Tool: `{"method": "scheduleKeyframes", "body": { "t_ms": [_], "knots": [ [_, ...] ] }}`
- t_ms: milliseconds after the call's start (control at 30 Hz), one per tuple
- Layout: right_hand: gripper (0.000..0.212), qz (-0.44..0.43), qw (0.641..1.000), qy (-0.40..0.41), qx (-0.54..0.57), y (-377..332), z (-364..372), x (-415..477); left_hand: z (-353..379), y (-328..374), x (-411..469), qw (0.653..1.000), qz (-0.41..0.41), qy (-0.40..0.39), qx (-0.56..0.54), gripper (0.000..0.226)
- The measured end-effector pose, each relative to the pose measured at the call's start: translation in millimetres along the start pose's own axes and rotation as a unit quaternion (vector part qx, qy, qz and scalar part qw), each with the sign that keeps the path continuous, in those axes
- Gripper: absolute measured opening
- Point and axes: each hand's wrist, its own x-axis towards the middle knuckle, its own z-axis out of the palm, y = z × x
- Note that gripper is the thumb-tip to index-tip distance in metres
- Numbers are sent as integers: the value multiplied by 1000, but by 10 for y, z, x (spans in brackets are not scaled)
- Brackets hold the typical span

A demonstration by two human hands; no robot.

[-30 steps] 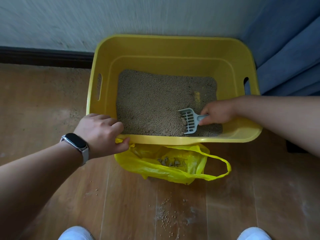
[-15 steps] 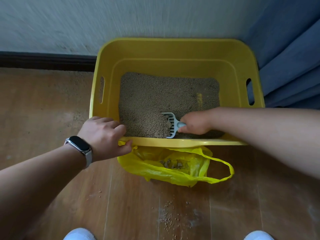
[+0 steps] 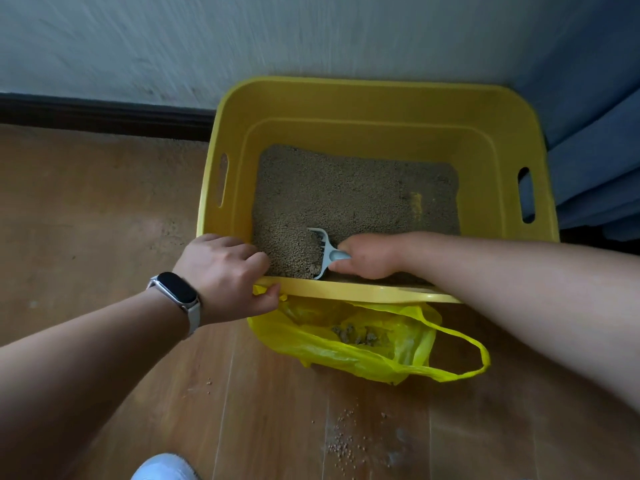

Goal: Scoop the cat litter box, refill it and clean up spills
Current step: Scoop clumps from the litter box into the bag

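Below, grainy litter — right hand fisted around slotted grey scoop, left hand clamping glossy yellow rim

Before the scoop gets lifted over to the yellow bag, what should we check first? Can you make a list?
1. Right hand grips the scoop: ok.
2. Left hand steadies the litter box rim: ok.
3. Yellow bag open just under the near rim: ok.
4. Clump on the scoop: cannot tell, litter hides it.
5. Floor clean: not ok, spilled litter lies in front of the bag.
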Motion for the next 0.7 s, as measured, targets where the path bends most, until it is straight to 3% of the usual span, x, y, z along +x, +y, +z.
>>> {"method": "scheduleKeyframes", "body": {
  "t_ms": [433,700],
  "knots": [
    [38,2,991,84,103,-89,37,127,-18,4,9,1000,1,-12,3,40],
    [36,6,983,126,132,-48,-73,-397,-25,41,24,1000,-5,-13,0,40]
  ]
}}
